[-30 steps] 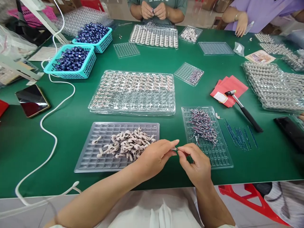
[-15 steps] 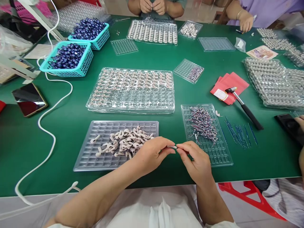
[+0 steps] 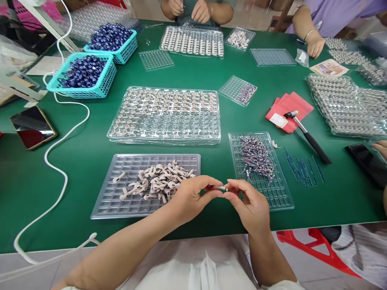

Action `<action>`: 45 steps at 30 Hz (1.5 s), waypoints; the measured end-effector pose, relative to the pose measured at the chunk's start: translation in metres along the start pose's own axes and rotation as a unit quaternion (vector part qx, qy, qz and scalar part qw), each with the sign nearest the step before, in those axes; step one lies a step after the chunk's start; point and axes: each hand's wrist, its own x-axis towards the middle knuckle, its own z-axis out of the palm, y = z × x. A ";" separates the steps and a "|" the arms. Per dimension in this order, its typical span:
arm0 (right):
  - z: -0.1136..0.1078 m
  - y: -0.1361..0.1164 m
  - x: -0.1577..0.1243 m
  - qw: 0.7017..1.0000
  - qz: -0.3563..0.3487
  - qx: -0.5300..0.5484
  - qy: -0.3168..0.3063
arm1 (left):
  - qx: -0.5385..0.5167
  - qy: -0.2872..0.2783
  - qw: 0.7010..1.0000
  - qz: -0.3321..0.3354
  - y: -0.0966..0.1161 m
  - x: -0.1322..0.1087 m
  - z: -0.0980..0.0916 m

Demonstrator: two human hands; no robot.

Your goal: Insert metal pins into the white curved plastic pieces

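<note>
My left hand (image 3: 193, 201) is closed, thumb and fingers pinching a small white earbud shell (image 3: 221, 187). Only its slim stem shows; the fingers cover the rest. At the stem's end, the thumb and index finger of my right hand (image 3: 252, 207) close in around the tip. Whether a tiny part is also between them is too small to tell. Left of my hands, a clear tray (image 3: 104, 201) bears a heap of loose white earbud shells (image 3: 161, 179). To the right, another clear tray (image 3: 281, 197) carries a pile of small wired parts (image 3: 256, 157).
Beyond my hands lies a large blister tray (image 3: 169, 139) partly filled with earbud pieces. Rightward are red packets (image 3: 292, 106), a hammer (image 3: 311, 141) and thin blue strips (image 3: 299, 167). Two turquoise baskets (image 3: 105, 82), a phone (image 3: 32, 127) and a white cable (image 3: 65, 177) occupy the left. Co-workers' hands (image 3: 201, 11) are opposite.
My right fingertips have shifted slightly at the stem's end, and more of its tip shows. The opposite co-worker's hands have moved apart. The far-right co-worker's hand has moved right and down.
</note>
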 end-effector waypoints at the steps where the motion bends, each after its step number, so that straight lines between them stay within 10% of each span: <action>1: -0.001 -0.001 0.000 1.000 0.003 0.009 -0.004 | -0.008 0.001 1.000 -0.006 0.001 0.000 0.000; 45: 0.002 0.000 -0.001 0.994 -0.102 0.031 -0.001 | -0.018 0.033 0.995 0.092 0.002 -0.003 0.002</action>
